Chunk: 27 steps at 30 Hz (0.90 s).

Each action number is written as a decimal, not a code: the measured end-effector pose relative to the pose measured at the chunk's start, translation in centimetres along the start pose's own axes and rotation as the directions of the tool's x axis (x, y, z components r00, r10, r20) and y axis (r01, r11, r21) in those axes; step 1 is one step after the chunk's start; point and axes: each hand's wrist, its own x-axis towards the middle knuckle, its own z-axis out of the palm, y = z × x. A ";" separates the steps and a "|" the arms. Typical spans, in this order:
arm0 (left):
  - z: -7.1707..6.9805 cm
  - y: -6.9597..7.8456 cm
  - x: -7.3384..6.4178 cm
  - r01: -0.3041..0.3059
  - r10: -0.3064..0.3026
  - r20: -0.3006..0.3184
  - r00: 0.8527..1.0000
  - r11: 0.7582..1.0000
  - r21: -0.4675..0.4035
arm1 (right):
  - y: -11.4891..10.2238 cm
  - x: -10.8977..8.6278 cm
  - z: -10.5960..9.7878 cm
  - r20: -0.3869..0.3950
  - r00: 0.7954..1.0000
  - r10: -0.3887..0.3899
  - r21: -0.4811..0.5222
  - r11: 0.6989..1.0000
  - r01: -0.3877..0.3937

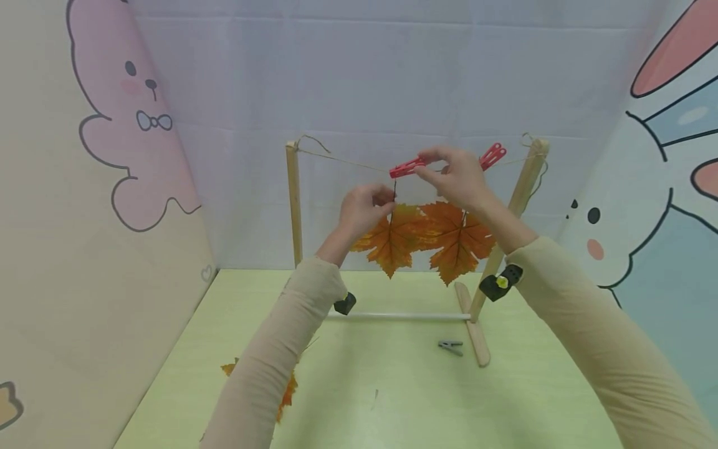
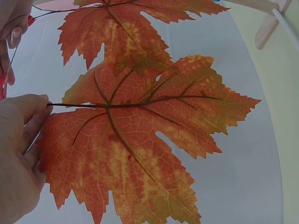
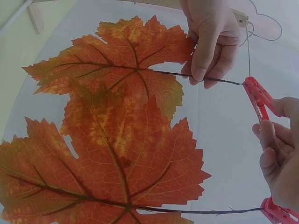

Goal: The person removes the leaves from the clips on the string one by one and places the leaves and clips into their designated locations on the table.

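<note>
My left hand [image 1: 364,209] pinches the dark stem of an orange maple leaf [image 1: 391,240] between thumb and fingers, and the blade hangs below. With thumb and fingertips, my right hand [image 1: 457,178] grips a red clothespin [image 1: 405,168] by its handle end. Its nose meets the stem's upper end at the twine [image 1: 342,160], as the right wrist view shows. Just to the right hangs another orange maple leaf [image 1: 460,240], overlapping the first. Its stem [image 3: 201,211] runs up to a second red clothespin [image 1: 493,156], partly behind my right hand in the head view.
The twine spans two wooden posts, a left post [image 1: 294,206] and a right post [image 1: 527,181], joined low by a white rod [image 1: 404,316]. A grey clothespin [image 1: 450,347] lies near the right wooden foot [image 1: 477,343]. More leaves [image 1: 288,393] lie partly under my left forearm.
</note>
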 end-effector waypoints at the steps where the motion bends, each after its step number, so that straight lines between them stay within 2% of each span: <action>1: 0.0 0.0 0.0 -0.005 0.005 -0.002 1.000 1.000 0.003 | 0.0 0.0 0.0 -0.002 1.000 0.005 0.018 1.000 -0.005; 7: 0.1 0.0 0.1 -0.010 0.010 -0.010 1.000 1.000 0.022 | 0.0 0.0 -0.1 -0.024 1.000 -0.008 0.065 0.998 0.009; 18: 0.2 -0.6 0.0 -0.055 0.059 -0.024 0.998 0.991 0.119 | -0.2 0.1 -0.5 -0.114 0.989 -0.093 -0.050 0.995 0.088; 27: 0.0 -0.8 -0.4 -0.059 0.063 -0.024 0.998 0.987 0.149 | -0.1 0.0 -0.5 -0.194 0.971 -0.143 -0.074 0.989 0.131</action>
